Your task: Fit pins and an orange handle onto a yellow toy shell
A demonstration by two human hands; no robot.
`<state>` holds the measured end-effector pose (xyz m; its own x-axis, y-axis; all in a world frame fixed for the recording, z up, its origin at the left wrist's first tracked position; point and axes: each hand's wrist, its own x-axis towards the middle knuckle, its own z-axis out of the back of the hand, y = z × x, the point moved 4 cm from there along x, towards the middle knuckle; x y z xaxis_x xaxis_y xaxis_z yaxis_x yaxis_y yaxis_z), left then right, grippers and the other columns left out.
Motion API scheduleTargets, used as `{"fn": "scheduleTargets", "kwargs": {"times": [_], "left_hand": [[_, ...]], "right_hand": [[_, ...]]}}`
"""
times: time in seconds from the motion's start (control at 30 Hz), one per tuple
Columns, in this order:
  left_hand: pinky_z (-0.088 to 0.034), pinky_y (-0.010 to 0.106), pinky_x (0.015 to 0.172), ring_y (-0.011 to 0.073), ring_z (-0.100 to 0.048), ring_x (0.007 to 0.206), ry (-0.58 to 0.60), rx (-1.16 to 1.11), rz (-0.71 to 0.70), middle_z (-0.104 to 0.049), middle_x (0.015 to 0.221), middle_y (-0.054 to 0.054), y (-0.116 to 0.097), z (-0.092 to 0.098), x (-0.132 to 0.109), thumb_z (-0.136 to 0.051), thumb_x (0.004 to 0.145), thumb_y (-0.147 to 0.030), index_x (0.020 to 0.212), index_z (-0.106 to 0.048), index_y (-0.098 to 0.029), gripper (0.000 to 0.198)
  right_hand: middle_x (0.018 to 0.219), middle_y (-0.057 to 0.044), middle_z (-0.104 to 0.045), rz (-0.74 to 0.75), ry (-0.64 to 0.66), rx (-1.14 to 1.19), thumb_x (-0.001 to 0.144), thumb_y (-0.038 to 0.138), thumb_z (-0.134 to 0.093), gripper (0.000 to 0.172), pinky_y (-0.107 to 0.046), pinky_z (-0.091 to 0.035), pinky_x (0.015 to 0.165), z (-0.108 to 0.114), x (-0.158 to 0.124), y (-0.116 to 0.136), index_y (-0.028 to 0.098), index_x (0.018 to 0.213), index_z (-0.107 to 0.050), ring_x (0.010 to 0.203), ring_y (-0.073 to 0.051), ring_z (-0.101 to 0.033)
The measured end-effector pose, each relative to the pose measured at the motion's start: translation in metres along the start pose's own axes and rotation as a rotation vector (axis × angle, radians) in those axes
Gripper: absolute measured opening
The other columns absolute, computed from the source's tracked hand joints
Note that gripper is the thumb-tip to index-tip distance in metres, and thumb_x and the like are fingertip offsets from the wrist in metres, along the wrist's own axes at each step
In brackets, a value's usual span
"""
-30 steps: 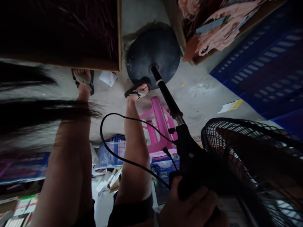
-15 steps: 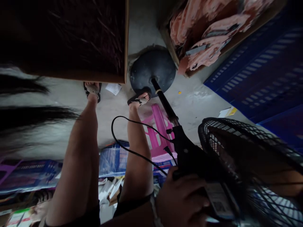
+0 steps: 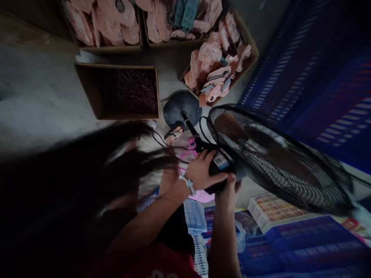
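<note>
- Grey concrete floor (image 3: 49,88) spreading beneath everything
- Black pedestal fan (image 3: 275,158), its wire-caged head tilted, pole rising from a round black base (image 3: 176,108)
- Left hand (image 3: 199,172) closed over the white-labelled black motor housing (image 3: 222,168)
- Right hand (image 3: 230,189) gripping it from below

Open cardboard boxes (image 3: 246,65) heaped with pale pink pieces sit on the grey concrete floor (image 3: 46,77), beside a cardboard box of dark purple strands (image 3: 87,92). Blue patterned sheets (image 3: 295,96) lie nearby, with a multicoloured printed card (image 3: 269,210) and a pink plastic stool (image 3: 199,197).
</note>
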<state>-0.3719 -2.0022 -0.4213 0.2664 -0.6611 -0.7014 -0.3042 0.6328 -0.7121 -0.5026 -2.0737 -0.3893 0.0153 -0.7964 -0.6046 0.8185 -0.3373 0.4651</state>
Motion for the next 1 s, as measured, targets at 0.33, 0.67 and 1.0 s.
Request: {"fn": "scheduleTargets", "kwargs": {"times": [0.33, 0.67, 1.0], "left_hand": [[-0.042, 0.039, 0.109, 0.0271, -0.052, 0.125, -0.085, -0.132, 0.018, -0.057, 0.132, 0.013, 0.019, 0.008, 0.014, -0.068, 0.083, -0.037, 0.127, -0.054, -0.015, 0.051], [-0.054, 0.040, 0.083, 0.0192, -0.065, 0.090, -0.335, 0.057, 0.370, -0.065, 0.102, 0.007, 0.091, 0.087, -0.024, -0.055, 0.096, -0.029, 0.113, -0.058, -0.013, 0.024], [-0.051, 0.044, 0.093, 0.0220, -0.061, 0.104, -0.039, 0.414, 0.069, -0.062, 0.113, 0.008, 0.015, 0.111, -0.035, -0.059, 0.093, -0.028, 0.109, -0.061, -0.014, 0.021]], "right_hand": [[0.122, -0.015, -0.057, 0.023, 0.007, 0.045, 0.082, 0.060, -0.055, 0.068, -0.045, -0.049, 0.092, -0.021, 0.011, 0.003, 0.014, 0.129, -0.042, 0.107, -0.026, -0.058], [0.102, -0.007, -0.061, 0.020, -0.049, -0.083, 0.094, 0.042, -0.057, 0.036, -0.045, -0.047, 0.091, 0.002, 0.004, -0.003, 0.014, 0.116, -0.057, 0.096, -0.022, -0.059], [0.116, -0.009, -0.057, 0.127, -0.365, 0.149, 0.095, 0.039, -0.056, 0.032, -0.048, -0.043, 0.099, 0.011, -0.031, 0.007, 0.014, 0.115, -0.057, 0.111, -0.024, -0.054]]}}
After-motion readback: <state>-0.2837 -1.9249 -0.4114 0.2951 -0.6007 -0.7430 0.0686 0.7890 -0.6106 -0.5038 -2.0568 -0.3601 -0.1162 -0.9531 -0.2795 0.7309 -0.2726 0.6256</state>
